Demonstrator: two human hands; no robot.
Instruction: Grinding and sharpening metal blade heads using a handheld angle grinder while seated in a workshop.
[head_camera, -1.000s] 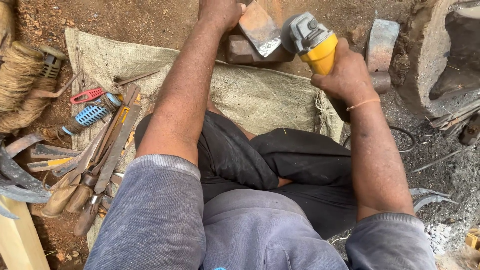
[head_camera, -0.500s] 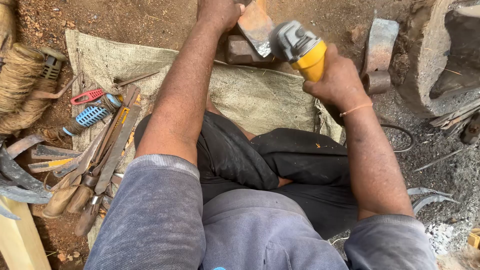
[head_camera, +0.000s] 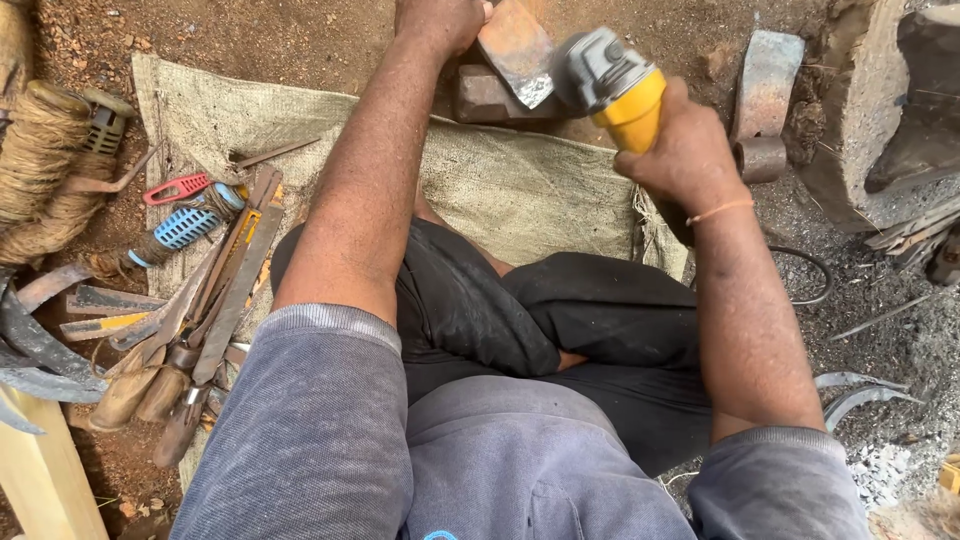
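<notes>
A rusty metal blade (head_camera: 515, 48) lies tilted on a dark block (head_camera: 490, 98) at the far edge of the burlap sack (head_camera: 500, 190) spread over the dirt. The left hand (head_camera: 440, 20) presses down on the blade's far end, fingers closed over it. The right hand (head_camera: 680, 150) is wrapped tight around the yellow body of an angle grinder (head_camera: 610, 85), its grey head just beside the blade's edge. Along the sack's left edge lie files (head_camera: 235, 280), a blue-handled brush (head_camera: 180, 230) and red pliers (head_camera: 175, 188), with coils of twine (head_camera: 40, 170) beyond.
</notes>
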